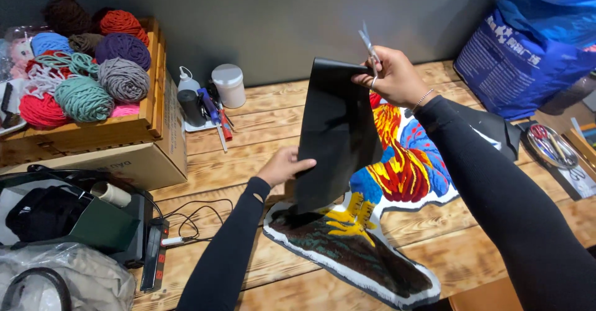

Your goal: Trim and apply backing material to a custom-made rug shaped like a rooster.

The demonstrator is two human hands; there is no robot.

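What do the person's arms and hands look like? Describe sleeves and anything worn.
Both arms are covered by long, close-fitting black sleeves reaching the wrists. The left sleeve has a small opening near the cuff, just below the left hand. The right hand is bare, with a thin silvery bracelet at the wrist above the right sleeve. No gloves or rings are visible.

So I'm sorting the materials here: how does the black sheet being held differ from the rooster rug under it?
The black sheet is plain, thin and smooth; the rooster rug is tufted and multicoloured with a white edge. The sheet is held upright between the left hand and right hand, which also holds scissors; the rug lies flat on the wooden table. Both are flexible.
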